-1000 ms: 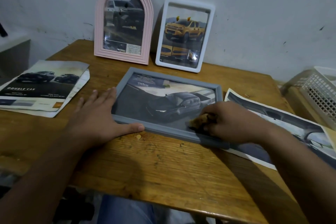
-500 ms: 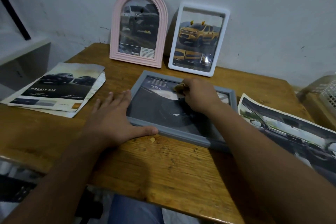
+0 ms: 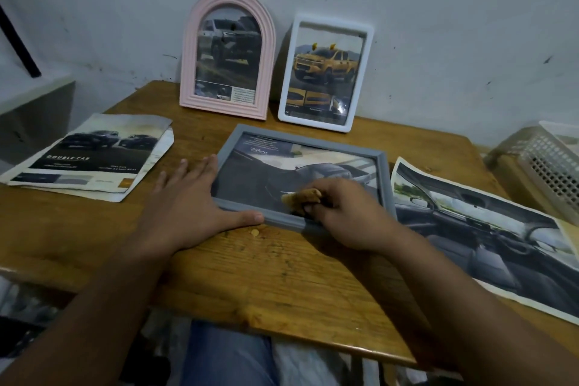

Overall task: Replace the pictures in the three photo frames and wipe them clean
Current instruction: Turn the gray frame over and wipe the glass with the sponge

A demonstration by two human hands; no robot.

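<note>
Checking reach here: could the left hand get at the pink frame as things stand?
Probably yes. The left hand lies flat beside the grey frame, holding nothing, and bare table lies between it and the pink frame.

Bare wood on the table (image 3: 282, 276) lies open along the near edge. Papers (image 3: 91, 157) block the left, a car print (image 3: 488, 235) the right; two upright frames (pink (image 3: 188, 72), white (image 3: 286, 84)) close the back.
</note>
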